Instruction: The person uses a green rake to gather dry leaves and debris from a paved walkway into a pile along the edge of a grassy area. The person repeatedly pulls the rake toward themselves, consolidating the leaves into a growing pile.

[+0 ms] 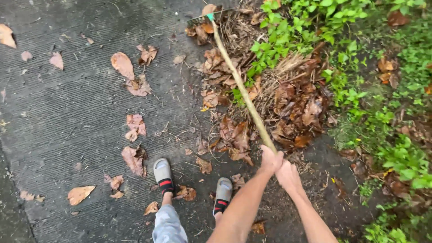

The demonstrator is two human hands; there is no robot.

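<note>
Closest to me are my own feet in grey sandals [163, 173] with red and black straps, planted apart on the wet grooved pavement [67, 117] so I stand steady behind the tool. Just ahead, both arms stretch out together. My left hand [270, 161] sits a little further up, my right hand [288, 175] right behind it and touching it, and the fingers of both are wrapped tight around the near end of the rake handle [243, 90]; gripping at the very end gives me the longest reach.

The pale wooden handle runs away from me, slanting up and to the left across a heap of brown dead leaves [288, 103] gathered where the pavement meets the green plants [382, 90] on the right. At the far end the rake head [202, 19], with its thin tines, rests on the ground beyond the heap, so the pile lies between it and me.

Loose leaves [122, 65] are scattered singly over the pavement to my left, well apart from the heap.
</note>
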